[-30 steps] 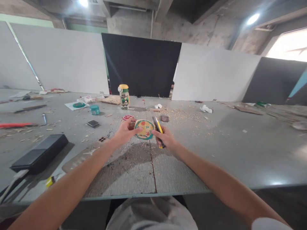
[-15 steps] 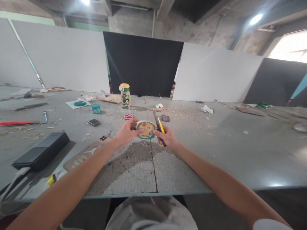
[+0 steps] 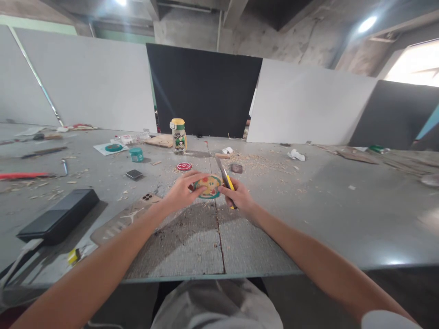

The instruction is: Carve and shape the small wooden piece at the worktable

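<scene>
Low over the table, my left hand (image 3: pixel 187 189) is closed on the left side of a small rounded painted piece (image 3: pixel 209 187). The piece has a teal border and a cream middle with red and yellow marks. My fingers lie over its top edge and my thumb presses its face. My right hand (image 3: pixel 239 194) is wrapped round a yellow and black utility knife (image 3: pixel 227 178), blade out and pointing away and up to the left. The right thumb also touches the piece's right edge. A red round lid (image 3: pixel 184 167) and a brown block (image 3: pixel 236 168) lie beyond my hands.
Wood shavings lie scattered over the grey table (image 3: pixel 325 205). A drink bottle (image 3: pixel 179 136) and a teal jar (image 3: pixel 136 155) stand at the back left. A black power bank (image 3: pixel 60 217) with a white cable and a phone case (image 3: pixel 126 217) lie near my left forearm.
The fingers of my left hand have moved right, over the top edge of the painted piece, and cover more of it. My right hand keeps its hold on the knife.
</scene>
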`<action>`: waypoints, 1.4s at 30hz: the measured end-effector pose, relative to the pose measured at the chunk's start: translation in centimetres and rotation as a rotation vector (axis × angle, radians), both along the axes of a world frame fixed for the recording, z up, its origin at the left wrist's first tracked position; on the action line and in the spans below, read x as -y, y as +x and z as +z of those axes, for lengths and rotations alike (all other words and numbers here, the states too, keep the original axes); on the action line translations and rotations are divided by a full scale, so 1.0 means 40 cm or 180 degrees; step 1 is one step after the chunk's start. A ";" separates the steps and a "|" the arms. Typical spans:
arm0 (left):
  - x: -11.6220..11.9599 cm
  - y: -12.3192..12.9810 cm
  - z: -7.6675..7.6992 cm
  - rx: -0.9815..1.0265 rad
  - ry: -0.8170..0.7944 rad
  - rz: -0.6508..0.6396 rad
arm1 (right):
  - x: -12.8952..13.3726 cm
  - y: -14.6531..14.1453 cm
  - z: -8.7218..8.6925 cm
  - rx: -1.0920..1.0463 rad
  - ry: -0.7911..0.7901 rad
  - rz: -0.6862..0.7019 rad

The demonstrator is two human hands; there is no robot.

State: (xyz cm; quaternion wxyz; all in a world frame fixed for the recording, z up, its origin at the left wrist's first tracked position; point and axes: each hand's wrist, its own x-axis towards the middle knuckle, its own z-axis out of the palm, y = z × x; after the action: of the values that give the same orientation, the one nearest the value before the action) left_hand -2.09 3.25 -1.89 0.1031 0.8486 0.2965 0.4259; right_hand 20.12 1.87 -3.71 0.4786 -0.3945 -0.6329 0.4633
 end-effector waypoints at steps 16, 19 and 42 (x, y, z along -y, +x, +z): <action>-0.027 0.017 -0.049 0.0412 -0.1204 -0.0046 | 0.006 -0.007 0.006 0.0118 0.0135 -0.0190; -0.020 0.023 -0.041 0.0767 -0.1397 -0.0027 | 0.006 -0.006 0.007 0.0130 0.0068 -0.0093; 0.043 0.045 -0.031 -0.0956 -0.0754 0.0576 | 0.009 -0.014 -0.002 0.0177 -0.0020 -0.0197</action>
State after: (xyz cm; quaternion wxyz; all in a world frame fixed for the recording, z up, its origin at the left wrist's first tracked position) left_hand -0.28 1.52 -3.14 0.1182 0.8544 0.4315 0.2644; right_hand 19.55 1.51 -3.80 0.4737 -0.4282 -0.6320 0.4391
